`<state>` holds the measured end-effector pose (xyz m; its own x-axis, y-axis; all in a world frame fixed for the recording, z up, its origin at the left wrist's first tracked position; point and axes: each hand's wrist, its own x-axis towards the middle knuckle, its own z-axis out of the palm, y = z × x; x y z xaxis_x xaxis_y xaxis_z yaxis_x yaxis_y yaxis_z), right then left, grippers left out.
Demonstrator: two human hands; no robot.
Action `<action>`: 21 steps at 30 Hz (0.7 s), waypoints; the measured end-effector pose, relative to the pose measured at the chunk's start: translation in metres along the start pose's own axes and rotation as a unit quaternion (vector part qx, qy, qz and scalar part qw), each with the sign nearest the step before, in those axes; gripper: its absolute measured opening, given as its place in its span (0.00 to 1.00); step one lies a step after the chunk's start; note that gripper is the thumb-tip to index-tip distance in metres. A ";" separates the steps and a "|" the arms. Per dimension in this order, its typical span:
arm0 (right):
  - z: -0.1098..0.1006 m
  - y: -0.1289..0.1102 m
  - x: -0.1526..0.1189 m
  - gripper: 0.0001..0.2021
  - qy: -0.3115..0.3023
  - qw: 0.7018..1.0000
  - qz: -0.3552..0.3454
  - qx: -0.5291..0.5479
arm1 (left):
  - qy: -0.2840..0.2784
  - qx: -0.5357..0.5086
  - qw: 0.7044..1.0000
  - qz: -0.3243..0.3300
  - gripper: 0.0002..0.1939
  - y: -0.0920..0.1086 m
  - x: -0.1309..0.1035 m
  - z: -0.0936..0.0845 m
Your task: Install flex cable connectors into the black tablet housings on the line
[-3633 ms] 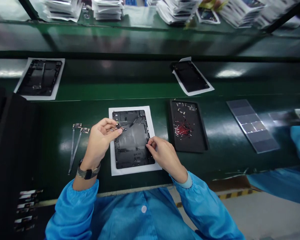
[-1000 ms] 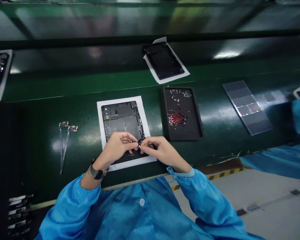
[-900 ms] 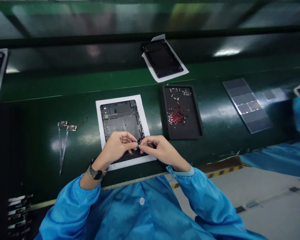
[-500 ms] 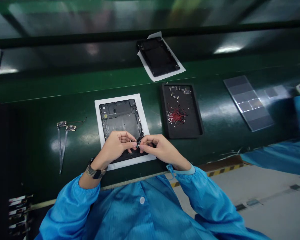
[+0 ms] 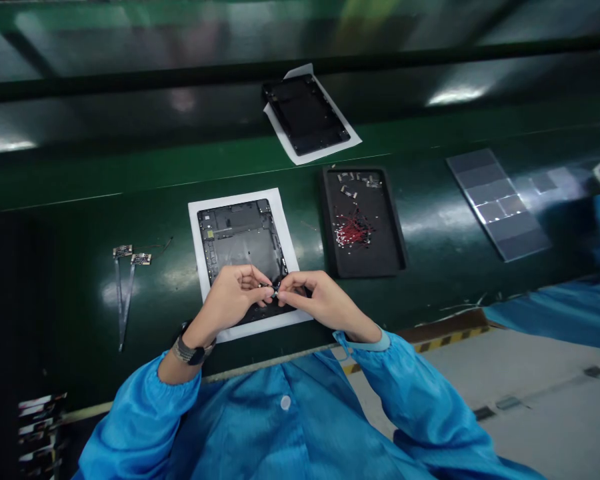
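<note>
Above the lower part of a dark tablet housing (image 5: pixel 240 243), my left hand (image 5: pixel 235 293) and my right hand (image 5: pixel 323 299) meet at the fingertips. Both are closed in a pinch. Between them is a small electronic part (image 5: pixel 275 292) with dark and light bits, mostly covered by the fingers. My left thumb and forefinger grip its left side. On its right side, my right thumb and forefinger pinch something too small to name. A thin wire (image 5: pixel 250 255) rises beside my left fingers. The housing lies on a white sheet (image 5: pixel 286 227), its lower edge partly hidden by my hands.
Right of the housing, a black tray (image 5: pixel 387 247) holds red and black wires (image 5: pixel 353 230) and small circuit boards (image 5: pixel 349 192). Two boards with flat cables (image 5: pixel 125 300) lie left. Another housing (image 5: pixel 307 113) lies behind. A clear-covered panel (image 5: pixel 500 207) and a co-worker's blue sleeve (image 5: pixel 560 313) are right.
The housing at the back has shifted slightly left, and the one at the far left edge has slid mostly out of view. My hands stay almost in place, still pinched together.
</note>
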<state>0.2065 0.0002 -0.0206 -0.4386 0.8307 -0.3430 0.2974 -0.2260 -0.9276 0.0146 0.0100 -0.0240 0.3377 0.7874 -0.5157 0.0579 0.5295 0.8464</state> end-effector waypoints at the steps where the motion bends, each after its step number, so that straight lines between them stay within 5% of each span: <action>1: 0.000 0.001 0.000 0.08 0.003 1.000 -0.006 -0.007 | -0.007 -0.006 1.000 -0.008 0.03 0.000 0.000 0.000; 16: -0.001 0.005 0.001 0.10 -0.001 1.000 -0.001 -0.022 | -0.020 -0.031 0.999 -0.030 0.07 -0.003 -0.002 0.003; 21: -0.017 -0.013 0.002 0.09 -0.005 0.993 -0.037 -0.116 | 0.030 0.156 0.987 0.037 0.03 0.001 -0.010 0.001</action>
<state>0.2159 0.0129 -0.0064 -0.4744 0.8353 -0.2779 0.4506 -0.0408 -0.8918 0.0121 0.0023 -0.0180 0.2957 0.8430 -0.4494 0.3254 0.3534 0.8771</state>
